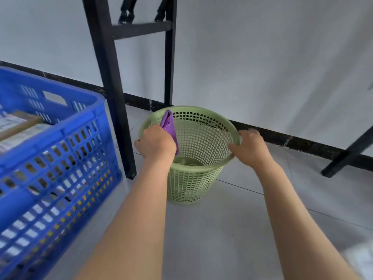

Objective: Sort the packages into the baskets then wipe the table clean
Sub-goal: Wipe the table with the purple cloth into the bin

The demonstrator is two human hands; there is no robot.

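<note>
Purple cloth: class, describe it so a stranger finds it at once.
Right of the blue crate stands a round green basket on the floor. At its left rim, the left hand grips the cloth, the only purple thing there.

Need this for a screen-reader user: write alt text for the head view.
The left hand, gripping a purple cloth, and the right hand hold a green mesh basket by its rim. A blue crate of packages stands to its left.

There is one camera, worn on the person's head. It looks forward and down at the floor (pixel 222 229) from close by. The green basket (pixel 189 184) sits in the middle, the blue crate (pixel 60 168) at the left edge
</note>
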